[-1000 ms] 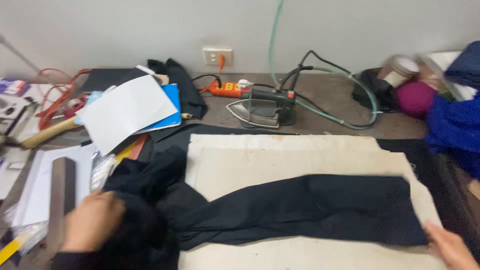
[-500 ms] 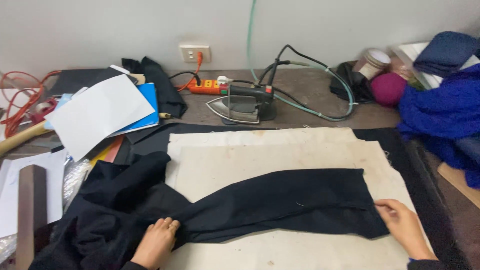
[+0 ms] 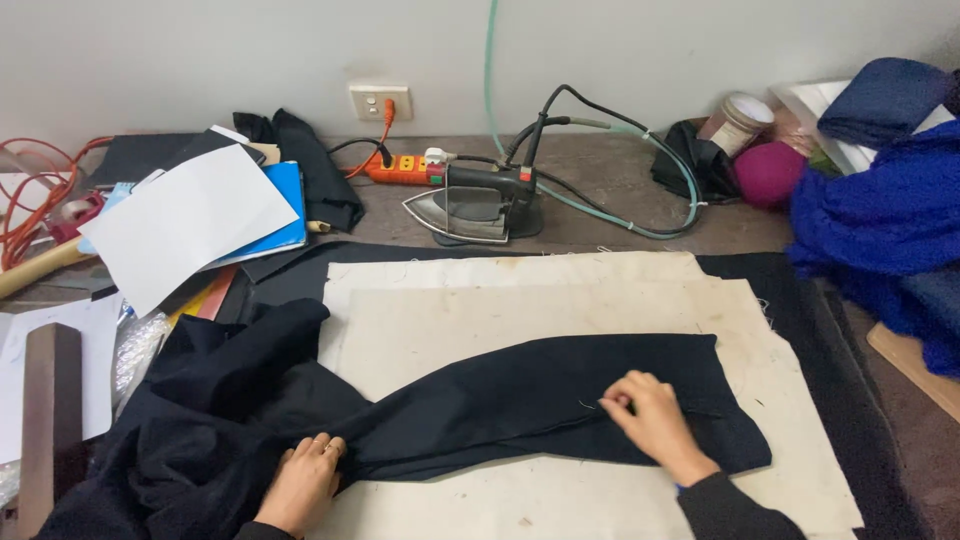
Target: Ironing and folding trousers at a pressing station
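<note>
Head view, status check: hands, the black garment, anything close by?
Left hand flat on bunched black garment. Right hand pinching a seam on its spread-out leg. Garment on cream pressing cloth. Iron parked behind, clear of both hands.

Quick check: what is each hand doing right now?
Left hand: open, pressing flat on the black garment.
Right hand: fingertips pinching at the garment, holding nothing else.
</note>
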